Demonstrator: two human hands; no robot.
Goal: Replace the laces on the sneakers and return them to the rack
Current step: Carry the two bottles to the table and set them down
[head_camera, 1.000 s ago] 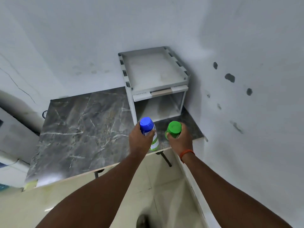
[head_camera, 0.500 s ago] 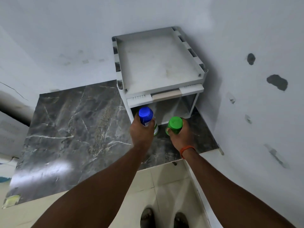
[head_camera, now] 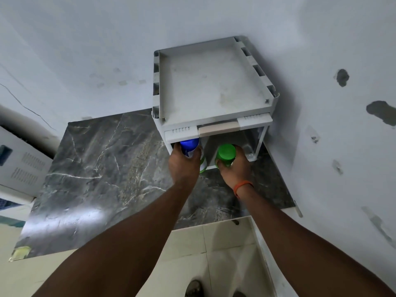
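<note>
A white plastic rack (head_camera: 214,93) stands in the corner on a dark marble table (head_camera: 102,168). Its top tray is bare, and below it is an open compartment. My left hand (head_camera: 183,166) grips a bottle with a blue cap (head_camera: 189,145) at the left mouth of that compartment, the cap just under the shelf edge. My right hand (head_camera: 234,166), with an orange band at the wrist, grips a bottle with a green cap (head_camera: 225,153) at the compartment's front. No sneakers or laces are in view.
White walls close in behind and to the right of the rack. A white vented appliance (head_camera: 19,166) sits at the far left. Pale floor tiles (head_camera: 225,254) and the toes of my shoes (head_camera: 194,288) show below the table's front edge.
Both hands have moved forward with the bottles, from above the table's front edge to the mouth of the rack's lower compartment. The view has come closer to the rack.
</note>
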